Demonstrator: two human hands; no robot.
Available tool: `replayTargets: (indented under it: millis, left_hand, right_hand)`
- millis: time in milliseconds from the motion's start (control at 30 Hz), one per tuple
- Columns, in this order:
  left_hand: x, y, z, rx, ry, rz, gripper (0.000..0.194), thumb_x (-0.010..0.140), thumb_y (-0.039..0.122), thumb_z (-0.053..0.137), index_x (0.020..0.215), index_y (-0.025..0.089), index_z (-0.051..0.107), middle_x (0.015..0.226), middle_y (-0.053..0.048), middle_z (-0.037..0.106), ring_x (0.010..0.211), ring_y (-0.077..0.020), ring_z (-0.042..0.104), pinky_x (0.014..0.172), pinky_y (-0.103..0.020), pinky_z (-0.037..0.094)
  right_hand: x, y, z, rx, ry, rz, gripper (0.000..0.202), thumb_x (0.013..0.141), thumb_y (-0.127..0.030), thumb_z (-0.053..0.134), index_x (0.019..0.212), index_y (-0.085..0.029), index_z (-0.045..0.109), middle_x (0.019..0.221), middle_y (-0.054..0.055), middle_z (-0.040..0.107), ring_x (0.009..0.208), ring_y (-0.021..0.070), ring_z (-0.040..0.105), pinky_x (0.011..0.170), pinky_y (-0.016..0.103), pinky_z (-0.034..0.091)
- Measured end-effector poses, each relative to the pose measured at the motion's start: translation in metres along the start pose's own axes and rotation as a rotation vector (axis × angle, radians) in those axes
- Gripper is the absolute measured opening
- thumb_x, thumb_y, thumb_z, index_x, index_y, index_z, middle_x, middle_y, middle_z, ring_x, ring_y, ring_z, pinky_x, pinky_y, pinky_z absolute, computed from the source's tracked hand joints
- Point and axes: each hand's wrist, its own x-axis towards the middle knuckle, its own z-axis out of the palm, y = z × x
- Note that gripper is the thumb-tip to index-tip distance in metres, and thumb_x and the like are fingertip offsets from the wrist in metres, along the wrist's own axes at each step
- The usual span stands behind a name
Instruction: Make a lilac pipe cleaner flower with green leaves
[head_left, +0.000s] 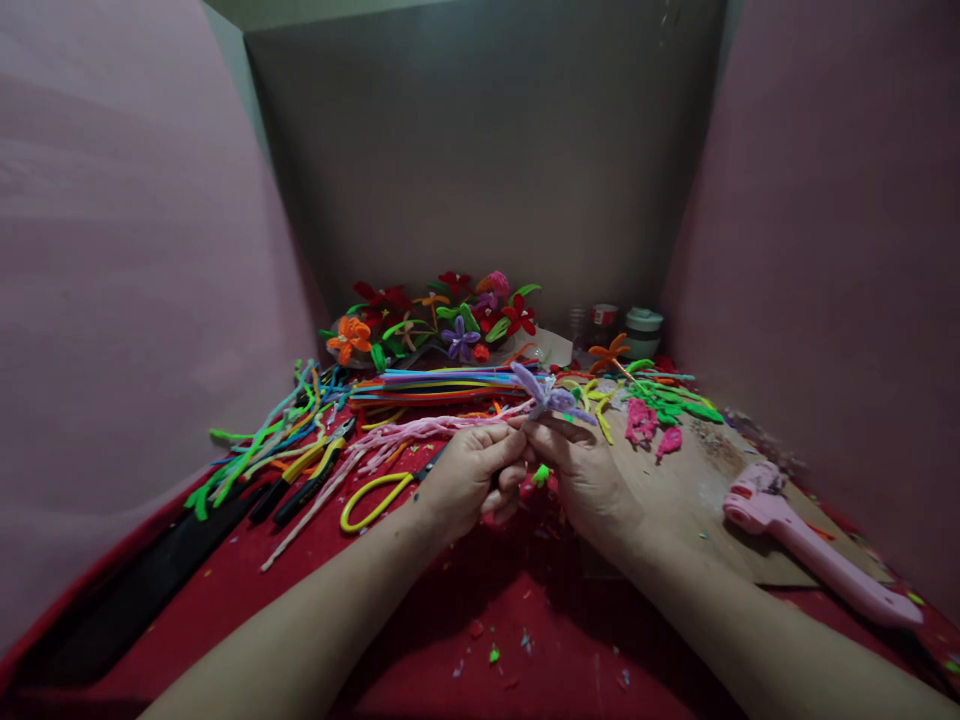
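In the middle of the view a light purple flower of fuzzy stems (553, 398) rises above both hands. My right hand (581, 465) is closed on its base with thumb and fingers. My left hand (484, 468) is pinched close beside it, its fingertips touching the right ones; what it grips there is too small to make out. Pink fuzzy stems (405, 432) lie behind my left hand. Yellow-handled scissors (375, 503) rest just left of it, with their blades partly hidden.
Pliers (311, 470) and green stems (247, 450) lie left on the red cloth (450, 640). Finished flowers (457, 320) stand at the back. At right are a board (675, 490), a pink glue gun or trimmer-like tool (810, 540) and a lidded cup (643, 332).
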Motion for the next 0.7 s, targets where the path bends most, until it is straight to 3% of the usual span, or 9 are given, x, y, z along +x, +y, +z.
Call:
replayTargets:
  millis: [100, 233, 533, 700]
  left_hand:
    - [0.001, 0.000, -0.003, 0.044, -0.025, 0.022, 0.030, 0.083, 0.039, 0.055, 0.066, 0.014, 0.050, 0.046, 0.007, 0.042, 0.028, -0.0021, 0.030, 0.033, -0.016, 0.030]
    - [0.003, -0.001, -0.005, 0.066, -0.010, 0.077, 0.023, 0.081, 0.037, 0.059, 0.075, 0.015, 0.056, 0.051, 0.005, 0.048, 0.034, -0.0033, 0.041, 0.035, -0.015, 0.032]
    - [0.004, 0.001, -0.009, 0.021, -0.019, 0.063, 0.019, 0.080, 0.032, 0.061, 0.078, 0.013, 0.060, 0.047, 0.004, 0.053, 0.031, -0.0039, 0.042, 0.033, -0.014, 0.031]
    - [0.003, 0.004, -0.013, -0.035, -0.062, 0.031, 0.020, 0.076, 0.031, 0.065, 0.076, 0.012, 0.061, 0.043, 0.003, 0.052, 0.027, -0.0040, 0.040, 0.031, -0.014, 0.029]
  right_hand:
    - [-0.002, -0.003, 0.000, -0.028, 0.026, -0.040, 0.016, 0.072, -0.032, 0.068, 0.076, -0.017, 0.071, 0.066, 0.000, 0.061, 0.064, 0.0130, 0.051, 0.063, 0.027, 0.043]
    - [-0.004, -0.004, -0.001, -0.081, -0.001, -0.116, 0.013, 0.075, -0.029, 0.066, 0.082, -0.019, 0.071, 0.073, 0.000, 0.065, 0.071, 0.0148, 0.056, 0.071, 0.028, 0.045]
    - [-0.008, -0.004, 0.000, -0.158, -0.034, -0.158, 0.012, 0.079, -0.026, 0.062, 0.088, -0.024, 0.070, 0.081, -0.001, 0.068, 0.076, 0.0166, 0.058, 0.075, 0.031, 0.046]
    - [-0.007, -0.005, 0.000, -0.203, -0.002, -0.185, 0.008, 0.076, -0.030, 0.064, 0.080, -0.026, 0.070, 0.079, -0.001, 0.067, 0.072, 0.0172, 0.056, 0.069, 0.032, 0.046]
